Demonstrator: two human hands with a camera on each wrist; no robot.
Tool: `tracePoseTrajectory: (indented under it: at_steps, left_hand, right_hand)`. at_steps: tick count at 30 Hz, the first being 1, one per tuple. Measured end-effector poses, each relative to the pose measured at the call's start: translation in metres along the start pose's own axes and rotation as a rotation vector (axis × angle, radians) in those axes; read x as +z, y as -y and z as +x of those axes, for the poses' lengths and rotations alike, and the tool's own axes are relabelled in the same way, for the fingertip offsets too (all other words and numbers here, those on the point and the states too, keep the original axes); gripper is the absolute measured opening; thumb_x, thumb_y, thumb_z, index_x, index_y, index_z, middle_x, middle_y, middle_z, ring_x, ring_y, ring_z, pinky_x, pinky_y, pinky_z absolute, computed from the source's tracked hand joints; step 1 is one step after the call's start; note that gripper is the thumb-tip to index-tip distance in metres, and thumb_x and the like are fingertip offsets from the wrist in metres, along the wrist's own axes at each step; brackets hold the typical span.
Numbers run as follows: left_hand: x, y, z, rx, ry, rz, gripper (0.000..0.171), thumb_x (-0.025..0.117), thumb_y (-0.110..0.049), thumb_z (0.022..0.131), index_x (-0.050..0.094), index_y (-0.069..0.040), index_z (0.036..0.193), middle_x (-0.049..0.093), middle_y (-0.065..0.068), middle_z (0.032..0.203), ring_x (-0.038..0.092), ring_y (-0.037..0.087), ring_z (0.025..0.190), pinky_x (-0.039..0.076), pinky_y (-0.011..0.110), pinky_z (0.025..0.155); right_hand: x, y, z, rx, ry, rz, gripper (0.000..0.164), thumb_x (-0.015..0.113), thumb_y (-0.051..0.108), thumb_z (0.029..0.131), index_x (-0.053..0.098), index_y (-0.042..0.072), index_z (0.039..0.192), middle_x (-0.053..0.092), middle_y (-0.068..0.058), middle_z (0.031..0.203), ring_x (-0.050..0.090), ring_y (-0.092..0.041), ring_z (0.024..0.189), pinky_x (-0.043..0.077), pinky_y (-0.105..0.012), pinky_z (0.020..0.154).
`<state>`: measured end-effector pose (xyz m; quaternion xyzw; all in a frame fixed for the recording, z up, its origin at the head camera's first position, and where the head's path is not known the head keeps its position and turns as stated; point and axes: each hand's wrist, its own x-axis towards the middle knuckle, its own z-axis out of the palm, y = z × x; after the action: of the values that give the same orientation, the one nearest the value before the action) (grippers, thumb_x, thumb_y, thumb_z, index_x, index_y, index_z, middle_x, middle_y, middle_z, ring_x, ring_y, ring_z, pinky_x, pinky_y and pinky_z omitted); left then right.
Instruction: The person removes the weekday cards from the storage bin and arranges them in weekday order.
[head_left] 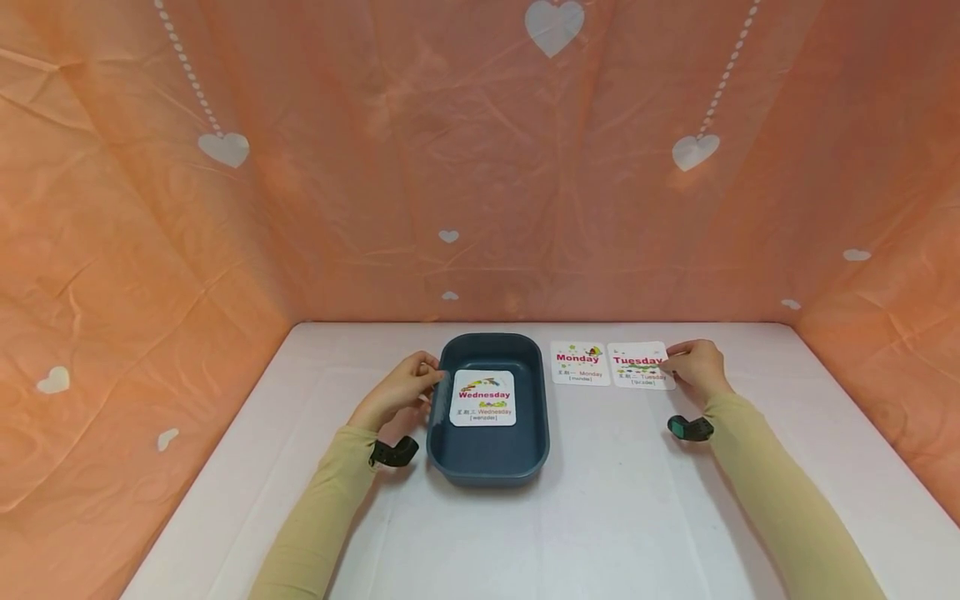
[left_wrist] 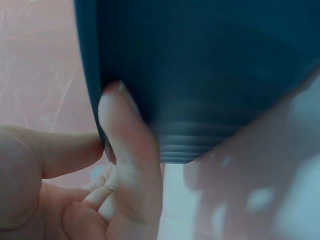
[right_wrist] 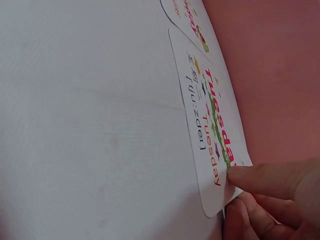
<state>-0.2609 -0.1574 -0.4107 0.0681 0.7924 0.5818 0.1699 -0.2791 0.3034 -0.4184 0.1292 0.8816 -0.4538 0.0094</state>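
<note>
My left hand [head_left: 400, 390] grips the left rim of a dark blue plastic basin [head_left: 487, 463]. The left wrist view has the thumb and a finger pinching the basin's wall [left_wrist: 200, 90] from both sides. Inside the basin lies a white "Wednesday" card [head_left: 483, 408], face up. To the right, my right hand [head_left: 699, 371] pinches the right edge of a "Tuesday" card [head_left: 636, 377]. One digit presses on the card's face [right_wrist: 200, 175] in the right wrist view, and other fingers are curled under its edge. A "Monday" card [head_left: 580, 374] lies flat just left of it.
Both cards and the basin stand on a white-covered table [head_left: 600, 533]. Behind the table hangs an orange curtain [head_left: 510, 183] with white hearts, which also closes off both sides. Each wrist wears a small black device [head_left: 393, 452].
</note>
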Motion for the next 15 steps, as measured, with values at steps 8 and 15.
tracePoseTrajectory:
  at_steps: [8, 15]
  left_hand:
    - [0.0, 0.0012, -0.0006, 0.007, -0.009, 0.006, 0.021, 0.051, -0.011, 0.099, 0.041, 0.002, 0.113, 0.056, 0.01, 0.084, 0.054, 0.017, 0.063, 0.045, 0.029, 0.053]
    - [-0.0002, -0.0004, -0.001, 0.004, -0.003, 0.004, 0.022, 0.05, -0.011, 0.099, 0.042, 0.002, 0.114, 0.055, 0.009, 0.083, 0.054, 0.017, 0.063, 0.044, 0.029, 0.052]
  right_hand:
    - [-0.0001, -0.0061, 0.0054, 0.0, 0.007, -0.017, 0.038, 0.07, 0.005, 0.081, 0.06, -0.013, 0.112, 0.061, -0.019, 0.099, 0.054, -0.018, 0.077, 0.045, -0.02, 0.06]
    - [0.0015, -0.0102, 0.0071, 0.01, 0.014, -0.009, 0.034, 0.067, 0.005, 0.083, 0.061, -0.01, 0.113, 0.056, -0.024, 0.114, 0.051, -0.025, 0.089, 0.046, -0.02, 0.063]
